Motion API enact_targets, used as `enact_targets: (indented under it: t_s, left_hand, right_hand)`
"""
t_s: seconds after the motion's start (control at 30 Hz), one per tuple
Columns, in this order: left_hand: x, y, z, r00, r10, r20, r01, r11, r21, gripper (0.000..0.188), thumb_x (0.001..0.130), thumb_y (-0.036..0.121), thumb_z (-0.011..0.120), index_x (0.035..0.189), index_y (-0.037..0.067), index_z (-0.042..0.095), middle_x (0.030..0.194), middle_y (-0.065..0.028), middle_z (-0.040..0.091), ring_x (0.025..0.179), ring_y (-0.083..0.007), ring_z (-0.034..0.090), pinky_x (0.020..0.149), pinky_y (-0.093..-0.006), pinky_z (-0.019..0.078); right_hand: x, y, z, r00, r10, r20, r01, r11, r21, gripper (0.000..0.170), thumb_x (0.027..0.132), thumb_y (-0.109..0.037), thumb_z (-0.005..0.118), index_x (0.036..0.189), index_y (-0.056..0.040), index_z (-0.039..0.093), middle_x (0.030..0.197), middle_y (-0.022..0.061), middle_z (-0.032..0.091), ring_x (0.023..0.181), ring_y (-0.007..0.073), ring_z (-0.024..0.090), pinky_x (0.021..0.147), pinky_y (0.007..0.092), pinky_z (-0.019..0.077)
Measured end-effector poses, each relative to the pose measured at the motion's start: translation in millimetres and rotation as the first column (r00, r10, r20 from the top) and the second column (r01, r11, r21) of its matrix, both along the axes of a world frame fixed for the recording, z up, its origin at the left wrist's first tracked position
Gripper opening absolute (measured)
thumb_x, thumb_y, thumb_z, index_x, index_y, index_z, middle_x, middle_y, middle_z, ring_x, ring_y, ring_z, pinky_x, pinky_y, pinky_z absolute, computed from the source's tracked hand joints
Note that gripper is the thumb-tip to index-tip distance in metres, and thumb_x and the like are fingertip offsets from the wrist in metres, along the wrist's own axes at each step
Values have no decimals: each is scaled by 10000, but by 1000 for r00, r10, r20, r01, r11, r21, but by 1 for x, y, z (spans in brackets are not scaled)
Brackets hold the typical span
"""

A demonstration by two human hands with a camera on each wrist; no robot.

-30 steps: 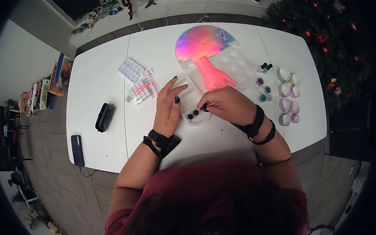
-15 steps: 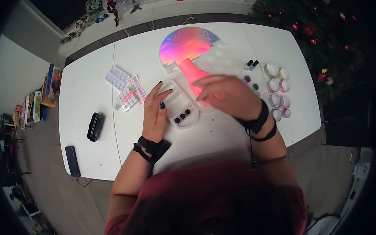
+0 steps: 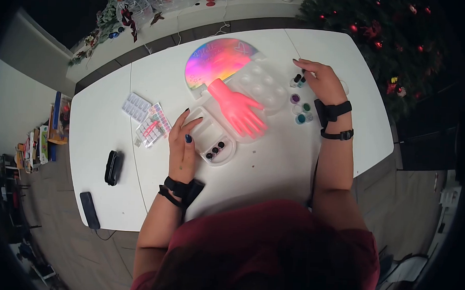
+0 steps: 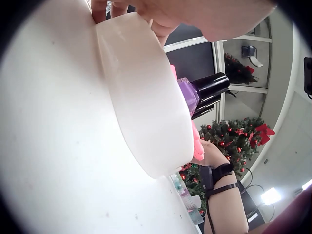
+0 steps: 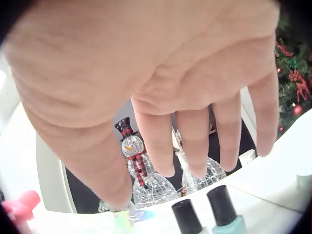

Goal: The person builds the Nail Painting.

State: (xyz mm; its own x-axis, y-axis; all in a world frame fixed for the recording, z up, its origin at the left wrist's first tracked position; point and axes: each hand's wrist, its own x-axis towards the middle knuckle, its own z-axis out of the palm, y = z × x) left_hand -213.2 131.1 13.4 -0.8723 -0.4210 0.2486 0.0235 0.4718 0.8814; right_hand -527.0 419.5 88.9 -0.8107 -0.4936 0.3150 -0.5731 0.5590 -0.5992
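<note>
My left hand (image 3: 182, 153) lies relaxed along the left side of a white tray (image 3: 229, 154), fingers against its edge. Three black-capped bottles (image 3: 215, 150) sit in the tray's near compartment; in the left wrist view one shows as a purple bottle (image 4: 189, 94) above the tray wall (image 4: 146, 97). My right hand (image 3: 324, 84) hovers with extended fingers by two black-capped polish bottles (image 3: 294, 81), holding nothing visible. In the right wrist view, the spread fingers are above a teal bottle (image 5: 229, 222) and its neighbour (image 5: 187, 216). A pink model hand (image 3: 236, 110) lies right of the tray.
Small glitter pots (image 3: 301, 118) stand near the right forearm, which hides most of the white jars. A rainbow half-round panel (image 3: 215, 64) and a clear moulded tray (image 3: 261, 84) lie behind. Nail sheets (image 3: 136, 107), a black case (image 3: 113, 168) and a phone-like black object (image 3: 89, 210) are at left.
My right hand has left the bottles in the tray, passed over the pink hand and reached the polish bottles at right. The third black cap now stands uncovered. My left hand stays by the tray.
</note>
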Motion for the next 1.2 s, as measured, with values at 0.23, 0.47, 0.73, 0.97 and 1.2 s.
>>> enact_targets:
  t_s: [0.23, 0.47, 0.73, 0.97, 1.2]
  left_hand:
    - [2, 2, 3, 1000, 4, 1, -4, 1000, -25, 671, 1157, 558, 322, 1438, 75, 695, 1688, -184, 456, 1553, -384, 394, 1297, -501, 265]
    - [3, 2, 6, 1000, 12, -11, -12, 997, -72, 621, 1165, 511, 335, 1444, 87, 693, 1671, -198, 472, 1541, -395, 412, 1291, -495, 281]
    - [3, 2, 7, 1000, 18, -9, -19, 993, -114, 606, 1170, 490, 331, 1451, 87, 686, 1665, -206, 474, 1535, -402, 417, 1287, -498, 286]
    - [4, 2, 6, 1000, 18, -5, -19, 995, -94, 610, 1171, 509, 342, 1451, 91, 687, 1668, -194, 473, 1529, -399, 423, 1278, -494, 303]
    - [4, 0, 6, 1000, 7, -6, -7, 997, -82, 608, 1173, 512, 348, 1448, 89, 687, 1663, -191, 473, 1518, -397, 430, 1272, -493, 314]
  right_hand:
    - [-11, 1, -11, 992, -10, -128, 41, 969, 244, 152, 927, -90, 779, 1067, -87, 839, 1197, 108, 812, 1121, 320, 744, 996, 402, 589]
    - [47, -21, 40, 997, 69, -38, -64, 991, 122, 141, 930, -72, 773, 1059, -62, 829, 1005, 126, 807, 845, 311, 767, 819, 387, 609]
    - [166, -67, 50, 610, 775, 164, -782, 622, -32, 153, 969, -85, 702, 1096, -47, 778, 1010, 126, 762, 950, 334, 737, 849, 432, 587]
    - [182, -87, 19, 594, 788, 161, -801, 598, 23, 106, 989, -73, 671, 1047, -25, 746, 1045, 128, 732, 992, 336, 725, 859, 447, 592]
    - [185, -88, 22, 618, 770, 159, -785, 615, 71, 93, 996, -61, 644, 1003, -20, 727, 1031, 123, 710, 984, 344, 713, 851, 455, 591]
